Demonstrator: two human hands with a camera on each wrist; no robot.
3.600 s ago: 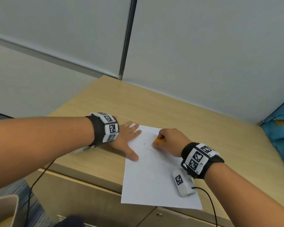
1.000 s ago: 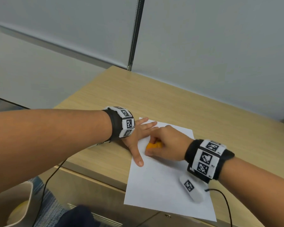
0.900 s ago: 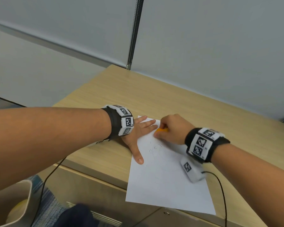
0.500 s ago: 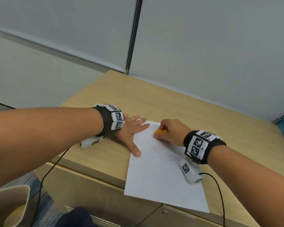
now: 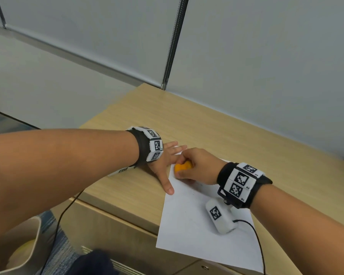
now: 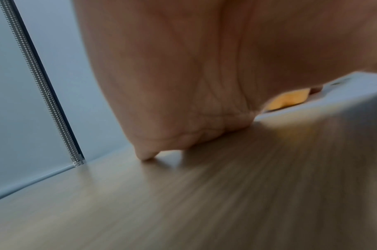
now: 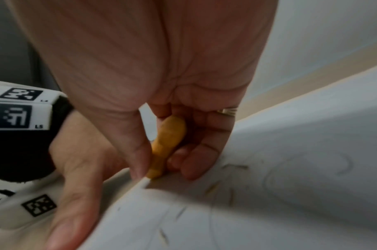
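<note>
A white sheet of paper lies on the wooden desk, its near edge hanging over the desk's front. My right hand pinches a small orange eraser and presses its tip onto the paper near the left edge. In the right wrist view the eraser sits between thumb and fingers, with faint pencil marks and eraser crumbs on the paper. My left hand lies flat with straight fingers, the thumb on the paper's left edge. The left wrist view shows the palm on the desk and the eraser beyond.
Grey partition panels stand right behind the desk. A black cable runs from my right wrist camera across the paper. Below left of the desk stands a pale bin on blue carpet. Drawer fronts sit under the desk edge.
My right hand with the eraser has gone back and forth across the paper's upper left part, now nearer my left hand. The left hand has stayed flat on the paper's edge.
</note>
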